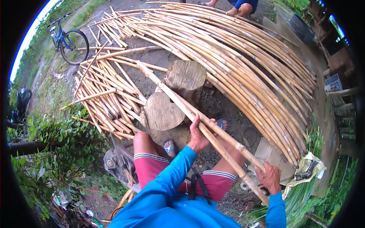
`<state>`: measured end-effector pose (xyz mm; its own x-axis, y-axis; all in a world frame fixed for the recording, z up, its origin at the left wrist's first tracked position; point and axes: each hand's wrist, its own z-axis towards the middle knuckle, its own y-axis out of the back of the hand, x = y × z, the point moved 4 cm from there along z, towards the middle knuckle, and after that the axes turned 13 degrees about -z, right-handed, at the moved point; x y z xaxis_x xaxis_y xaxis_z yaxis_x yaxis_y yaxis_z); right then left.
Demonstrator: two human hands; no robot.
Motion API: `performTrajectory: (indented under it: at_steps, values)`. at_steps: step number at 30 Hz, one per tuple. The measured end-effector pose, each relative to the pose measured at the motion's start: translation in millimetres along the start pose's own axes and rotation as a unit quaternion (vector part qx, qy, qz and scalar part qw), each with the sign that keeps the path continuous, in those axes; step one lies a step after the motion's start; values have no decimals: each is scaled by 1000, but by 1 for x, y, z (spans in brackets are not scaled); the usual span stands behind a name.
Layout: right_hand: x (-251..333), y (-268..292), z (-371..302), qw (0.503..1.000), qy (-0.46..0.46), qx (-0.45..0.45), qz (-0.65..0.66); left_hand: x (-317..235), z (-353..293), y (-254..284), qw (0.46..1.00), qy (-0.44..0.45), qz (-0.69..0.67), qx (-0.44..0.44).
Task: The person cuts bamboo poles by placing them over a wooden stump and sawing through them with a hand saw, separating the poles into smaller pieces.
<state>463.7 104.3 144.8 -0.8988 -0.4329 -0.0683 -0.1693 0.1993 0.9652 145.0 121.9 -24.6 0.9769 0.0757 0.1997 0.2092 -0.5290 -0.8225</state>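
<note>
Two long tan bamboo poles (234, 140) slant across in front of me, from the log blocks down toward my lower right. My left hand (198, 137) is wrapped round the poles near their middle, thumb on top. At the near end of the upper pole, my right hand (269, 178) is closed with its fingers curled round the tip. The lower pole passes beneath it toward the ground. Beyond my left hand, the poles cross over the edge of a cut log block (161, 112). A second log block (186, 75) stands just behind it.
A wide row of long bamboo poles (243, 64) covers the ground ahead and right. Shorter bamboo pieces (110, 91) lie heaped at left. A blue bicycle (66, 40) stands far left. Another person's hand (232, 12) shows at the top. A pale sack (308, 171) lies at right.
</note>
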Motion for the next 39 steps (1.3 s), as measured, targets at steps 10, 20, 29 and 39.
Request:
performTrajectory:
  at_steps: [10,20,29,39]
  values:
    - [-29,-140,-105,982,136,-31,-127,14,-35,20,998,-36,44,3]
    - [-18,-78,-77,791,-168,252,532,-42,-14,18,986,-8,57,156]
    - [21,-44,-105,969,-121,-59,208,-52,-15,44,977,-59,140,153]
    - [121,-95,-82,983,-77,-45,163,-56,-34,49,996,-22,66,54]
